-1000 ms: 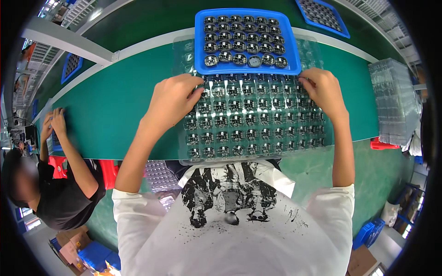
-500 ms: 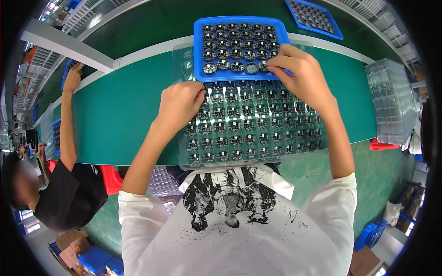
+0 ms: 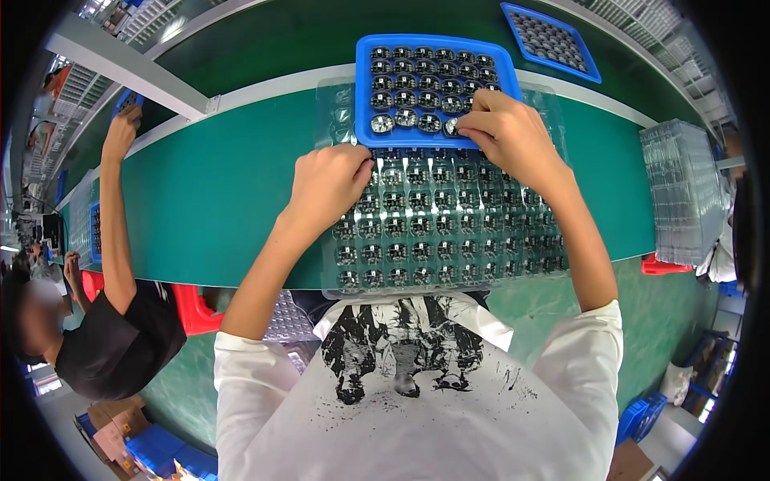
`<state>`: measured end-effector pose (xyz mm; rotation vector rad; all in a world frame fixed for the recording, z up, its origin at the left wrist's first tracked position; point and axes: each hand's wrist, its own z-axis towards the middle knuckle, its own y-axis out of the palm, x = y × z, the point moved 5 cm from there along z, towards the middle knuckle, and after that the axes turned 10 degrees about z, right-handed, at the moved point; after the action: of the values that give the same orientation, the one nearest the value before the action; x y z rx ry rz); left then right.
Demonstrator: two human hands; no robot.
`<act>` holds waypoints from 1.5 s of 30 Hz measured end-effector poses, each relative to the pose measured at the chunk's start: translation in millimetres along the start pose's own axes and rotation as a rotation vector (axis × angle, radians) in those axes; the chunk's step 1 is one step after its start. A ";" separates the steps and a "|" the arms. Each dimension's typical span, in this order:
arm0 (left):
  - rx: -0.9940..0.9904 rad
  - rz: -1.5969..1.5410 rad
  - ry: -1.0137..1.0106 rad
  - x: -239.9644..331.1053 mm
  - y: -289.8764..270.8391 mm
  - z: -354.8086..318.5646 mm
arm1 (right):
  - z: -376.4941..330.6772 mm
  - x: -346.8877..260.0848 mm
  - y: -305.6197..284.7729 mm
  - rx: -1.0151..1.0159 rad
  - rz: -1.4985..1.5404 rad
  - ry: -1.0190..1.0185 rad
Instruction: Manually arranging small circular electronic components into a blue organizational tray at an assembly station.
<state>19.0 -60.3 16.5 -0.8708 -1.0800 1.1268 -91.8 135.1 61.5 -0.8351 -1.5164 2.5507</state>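
A blue tray (image 3: 365,120) holds rows of small rounded circuit modules (image 3: 429,123), dark with pale markings. It rests over the far edge of a clear plastic blister tray (image 3: 333,280), whose pockets hold more such modules. My right hand (image 3: 513,132) reaches over the blue tray's near side, thumb and finger pinching a circuit module (image 3: 451,126) in the nearest row. My left hand (image 3: 330,180) is closed beside the blue tray's near left corner, above the blister tray; whatever its fingertips grip is hidden.
The trays lie on a green worktop (image 3: 216,192). A tall stack of clear blister trays (image 3: 686,192) stands at the right. Another filled blue tray (image 3: 553,42) lies far right, beyond a pale rail. At the left, a co-worker in a black sleeve (image 3: 132,337) reaches forward.
My right hand has shifted from the near row's right-end module to the one left of it. That module showed a plain grey face before; now its circuit side shows. The view has shifted slightly.
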 end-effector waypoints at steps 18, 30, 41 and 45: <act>0.000 -0.013 0.019 6.2 12.1 -9.3 | -8.8 -9.7 2.4 0.062 0.122 0.004; -0.007 -0.028 0.035 3.2 11.9 -6.4 | -7.3 -7.5 3.8 0.073 0.105 0.024; 0.005 -0.063 0.014 4.0 6.1 -6.9 | -9.4 -12.1 -0.2 0.098 0.083 0.025; 0.015 -0.074 0.009 4.1 4.5 -6.4 | -8.9 -10.5 0.2 0.098 0.093 0.017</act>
<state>24.3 -55.3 11.4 -0.8170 -1.0868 1.0676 -78.5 138.8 62.5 -0.9330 -1.3668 2.6504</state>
